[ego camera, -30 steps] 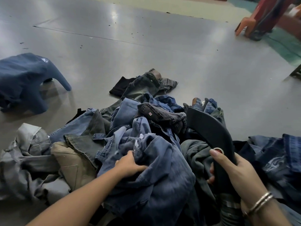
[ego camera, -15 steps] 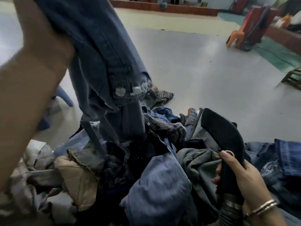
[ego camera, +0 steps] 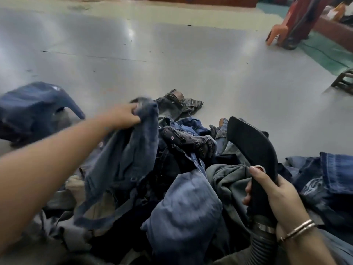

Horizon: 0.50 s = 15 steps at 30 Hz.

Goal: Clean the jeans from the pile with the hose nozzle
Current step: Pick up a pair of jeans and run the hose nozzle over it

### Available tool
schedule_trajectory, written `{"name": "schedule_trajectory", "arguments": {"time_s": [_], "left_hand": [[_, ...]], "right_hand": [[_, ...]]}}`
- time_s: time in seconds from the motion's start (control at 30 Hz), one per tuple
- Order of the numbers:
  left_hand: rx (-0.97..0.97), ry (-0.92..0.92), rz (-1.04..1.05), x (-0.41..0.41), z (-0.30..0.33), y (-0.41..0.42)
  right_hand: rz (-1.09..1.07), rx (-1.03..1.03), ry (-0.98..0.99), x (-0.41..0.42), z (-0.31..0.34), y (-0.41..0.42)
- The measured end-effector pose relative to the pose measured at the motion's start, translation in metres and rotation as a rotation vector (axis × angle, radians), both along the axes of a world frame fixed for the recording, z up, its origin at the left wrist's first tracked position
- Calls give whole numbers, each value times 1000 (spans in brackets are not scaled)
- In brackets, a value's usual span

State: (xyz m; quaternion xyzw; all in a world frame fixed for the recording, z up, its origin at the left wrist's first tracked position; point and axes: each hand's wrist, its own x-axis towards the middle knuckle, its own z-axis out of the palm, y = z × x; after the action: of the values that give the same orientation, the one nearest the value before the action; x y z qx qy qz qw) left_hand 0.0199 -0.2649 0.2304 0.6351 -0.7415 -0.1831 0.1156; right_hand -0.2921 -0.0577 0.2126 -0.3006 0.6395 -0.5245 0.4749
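Faded blue denim jeans point(ego camera: 122, 150) are hanging limp from the left hand point(ego camera: 124, 116), whose fingers are pinching one edge above the heap of mixed denim clothes point(ego camera: 191, 197). The right hand point(ego camera: 275, 196) is gripping the curved black plastic hose nozzle point(ego camera: 252, 148) right of the heap. The cloth is looking soft and fairly heavy; holding the waistband is probably steadiest.
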Motion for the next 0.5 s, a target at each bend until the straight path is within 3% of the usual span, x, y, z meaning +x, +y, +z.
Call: {"name": "schedule_trajectory", "arguments": {"time_s": [0.17, 0.3, 0.4, 0.5], "left_hand": [[433, -98, -184, -63, -155, 56], [851, -79, 18, -78, -237, 82], [661, -255, 196, -57, -264, 82], [624, -107, 318, -45, -277, 72]], "right_hand": [[33, 43, 48, 3, -6, -5], [99, 88, 84, 6, -9, -5], [120, 103, 108, 9, -10, -7], [119, 126, 90, 8, -12, -12]]}}
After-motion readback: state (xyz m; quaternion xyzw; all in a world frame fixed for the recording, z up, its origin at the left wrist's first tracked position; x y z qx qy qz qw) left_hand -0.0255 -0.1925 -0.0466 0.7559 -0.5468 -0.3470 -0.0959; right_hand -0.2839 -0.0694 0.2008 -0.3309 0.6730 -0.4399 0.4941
